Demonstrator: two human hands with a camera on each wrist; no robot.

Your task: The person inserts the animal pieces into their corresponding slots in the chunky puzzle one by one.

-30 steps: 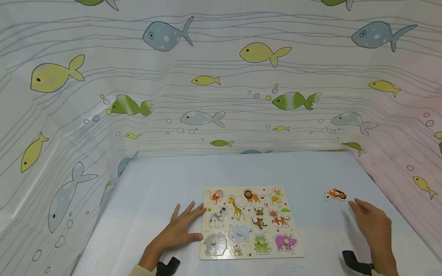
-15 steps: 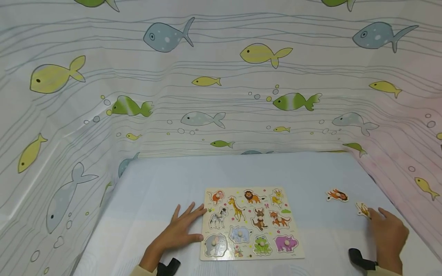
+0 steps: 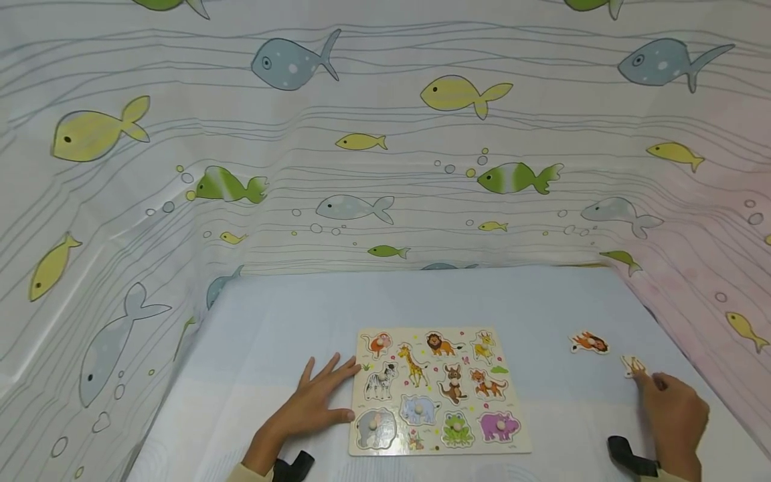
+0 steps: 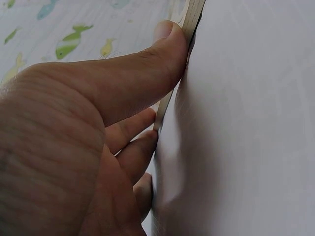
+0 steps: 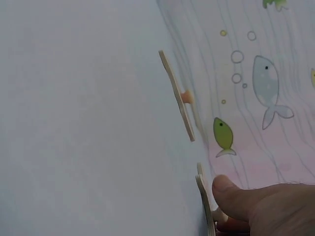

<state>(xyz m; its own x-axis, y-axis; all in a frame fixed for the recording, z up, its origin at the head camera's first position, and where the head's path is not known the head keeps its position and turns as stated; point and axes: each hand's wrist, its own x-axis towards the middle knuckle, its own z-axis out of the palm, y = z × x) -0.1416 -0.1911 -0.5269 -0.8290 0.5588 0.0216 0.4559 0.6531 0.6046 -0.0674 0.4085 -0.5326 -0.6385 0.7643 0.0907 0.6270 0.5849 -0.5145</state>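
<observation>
Puzzle pieces are what the hands deal with: a wooden animal puzzle board [image 3: 438, 391] lies flat on the pale tabletop [image 3: 289, 314], and two loose pieces lie well to its right, apart from it. The nearer loose piece [image 3: 633, 365], small and yellowish, is at the tips of the right hand [image 3: 674, 415], whose fingers are curled in around its small knob; the other loose piece [image 3: 588, 343], orange with a dark patch, lies just beyond it, untouched. The head view shows this layout and the printed animals on the board, but the grip itself is too small there to read. The right wrist view fills that in: the thumb [image 5: 231, 194] and a finger under it pinch the peg of the near piece [image 5: 206, 206], seen edge-on, while the far piece [image 5: 176, 96] shows its own orange peg and thin wooden edge. The left hand [image 3: 313, 405] lies flat with straight, spread fingers on the tabletop at the board's left edge. Only the left wrist view shows that the thumb [image 4: 165, 46] presses right against the board's thin side [image 4: 189, 22], with the other fingers lying straight along the same edge. A fish-patterned curtain [image 3: 385, 134] hangs behind and around the tabletop.
</observation>
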